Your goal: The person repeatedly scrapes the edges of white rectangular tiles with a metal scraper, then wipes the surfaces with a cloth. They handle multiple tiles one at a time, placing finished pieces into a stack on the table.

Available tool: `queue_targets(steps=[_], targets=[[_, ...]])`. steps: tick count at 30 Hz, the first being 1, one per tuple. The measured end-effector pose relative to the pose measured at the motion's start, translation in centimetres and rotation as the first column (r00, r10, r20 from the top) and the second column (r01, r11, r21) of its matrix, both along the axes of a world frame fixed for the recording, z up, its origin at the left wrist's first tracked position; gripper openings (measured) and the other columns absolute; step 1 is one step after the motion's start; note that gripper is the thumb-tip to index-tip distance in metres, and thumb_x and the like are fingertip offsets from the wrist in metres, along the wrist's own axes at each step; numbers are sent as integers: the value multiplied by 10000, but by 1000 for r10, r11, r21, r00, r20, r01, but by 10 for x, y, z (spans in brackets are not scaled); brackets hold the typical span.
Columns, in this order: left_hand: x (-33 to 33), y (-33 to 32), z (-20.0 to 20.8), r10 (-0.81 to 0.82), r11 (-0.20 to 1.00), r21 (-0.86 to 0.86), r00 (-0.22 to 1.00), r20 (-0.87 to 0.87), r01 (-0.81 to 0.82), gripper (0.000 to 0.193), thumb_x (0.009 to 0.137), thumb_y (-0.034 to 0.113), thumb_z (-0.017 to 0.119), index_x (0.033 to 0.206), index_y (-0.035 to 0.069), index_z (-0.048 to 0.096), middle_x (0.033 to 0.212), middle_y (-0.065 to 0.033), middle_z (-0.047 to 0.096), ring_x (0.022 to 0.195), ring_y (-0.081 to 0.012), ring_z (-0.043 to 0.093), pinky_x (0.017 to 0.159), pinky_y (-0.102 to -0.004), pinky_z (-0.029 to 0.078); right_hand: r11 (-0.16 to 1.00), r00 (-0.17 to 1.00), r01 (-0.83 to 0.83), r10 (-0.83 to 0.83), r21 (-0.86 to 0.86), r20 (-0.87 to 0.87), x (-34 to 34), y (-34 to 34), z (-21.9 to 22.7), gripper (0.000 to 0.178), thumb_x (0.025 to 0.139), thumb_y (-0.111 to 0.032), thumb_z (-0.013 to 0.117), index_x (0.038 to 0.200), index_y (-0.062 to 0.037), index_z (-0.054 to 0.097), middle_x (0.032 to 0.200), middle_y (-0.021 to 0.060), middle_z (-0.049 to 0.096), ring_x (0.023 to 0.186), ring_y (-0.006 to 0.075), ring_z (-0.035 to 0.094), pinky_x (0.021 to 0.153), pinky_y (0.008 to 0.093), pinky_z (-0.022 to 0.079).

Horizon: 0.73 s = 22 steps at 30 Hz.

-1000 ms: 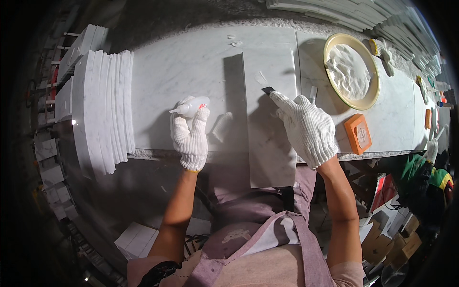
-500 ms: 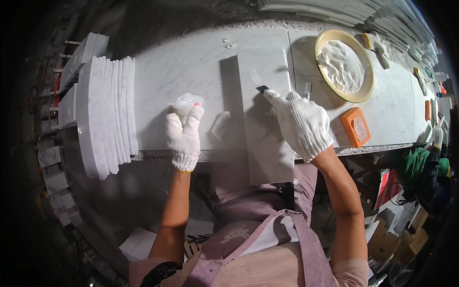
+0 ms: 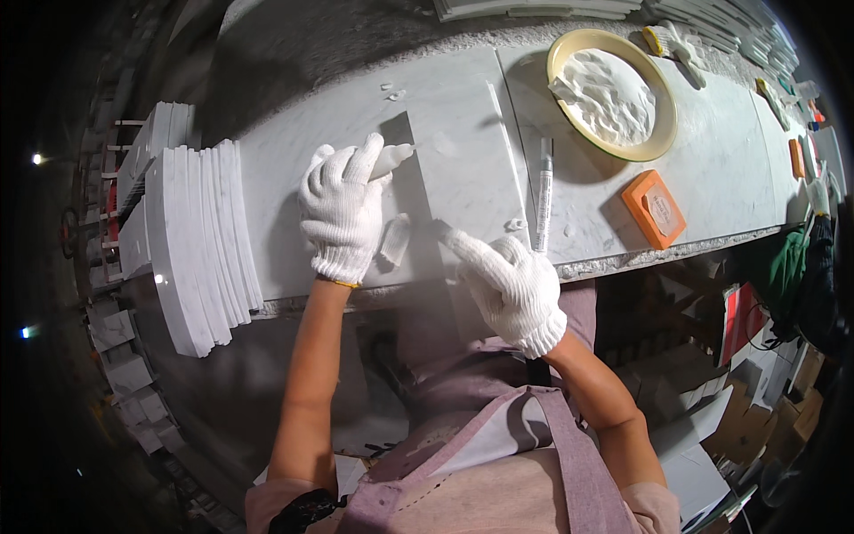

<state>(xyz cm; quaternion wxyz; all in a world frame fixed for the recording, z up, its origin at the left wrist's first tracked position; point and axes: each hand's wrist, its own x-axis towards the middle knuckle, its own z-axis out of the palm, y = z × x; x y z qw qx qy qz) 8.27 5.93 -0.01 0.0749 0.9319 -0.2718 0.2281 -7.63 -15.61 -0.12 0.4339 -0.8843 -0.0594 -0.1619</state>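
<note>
My left hand [image 3: 342,200], in a white knitted glove, is closed round a small translucent squeeze bottle [image 3: 391,161]; its tapered nozzle points right, over the edge of a narrow marble slab [image 3: 476,165]. The slab lies across the bench and juts over its front edge toward my lap. My right hand [image 3: 518,295], gloved likewise, is closed over the slab's near part. From its fingertips sticks a small dark flat scraper [image 3: 441,230], blurred. A pale smear shows on the slab near the nozzle. A whitish oblong piece [image 3: 394,238] lies beside my left hand.
Right of the slab lies a marker pen [image 3: 544,191]. Beyond are an orange block [image 3: 654,210] and a cream bowl [image 3: 665,116] holding crumpled white material. A spare glove [image 3: 673,42] lies farther back. Stacked marble tiles [image 3: 200,240] stand left. A co-worker's green clothing [image 3: 774,267] shows far right.
My left hand has moved up and turned, bringing the bottle's nozzle to the slab. My right hand has drawn back toward me with the scraper, uncovering the pen. The view has shifted.
</note>
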Motion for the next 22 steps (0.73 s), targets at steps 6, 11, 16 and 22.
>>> queue_targets(steps=[6, 11, 16, 22], targets=[[1, -12, 7, -53, 995, 87, 995, 79, 47, 586, 713, 111, 869, 1285, 149, 747, 1040, -48, 682, 1018, -279, 684, 1066, -509, 522, 1000, 1000, -5, 5, 20, -6, 2, -4, -1, 585, 895, -207, 794, 1457, -295, 662, 806, 67, 636, 662, 297, 645, 541, 439, 518], [1, -18, 8, -86, 992, 100, 982, 170, 70, 541, 707, 84, 855, 1236, 146, 765, 983, -46, 652, 955, -271, 677, 1039, -494, 537, 1000, 1000, 15, -15, 19, 5, 2, -4, 2, 573, 907, -213, 786, 1460, -298, 661, 811, 71, 627, 655, 290, 638, 542, 431, 518], [4, -20, 11, -124, 990, 88, 967, 224, 107, 480, 728, 84, 840, 1199, 147, 772, 932, -35, 604, 906, -260, 649, 995, -474, 557, 1000, 999, 8, -8, 6, -40, 2, -4, 1, 560, 919, -215, 777, 1459, -307, 660, 806, 70, 618, 646, 291, 632, 543, 431, 518], [5, -23, 13, -111, 991, 104, 961, 253, 87, 450, 760, 98, 828, 1203, 151, 767, 946, -38, 596, 898, -264, 643, 1028, -500, 551, 1000, 1000, -4, 4, 7, -23, 2, -4, -2, 620, 922, -230, 779, 1516, -301, 615, 819, 77, 623, 722, 311, 663, 552, 432, 526]])
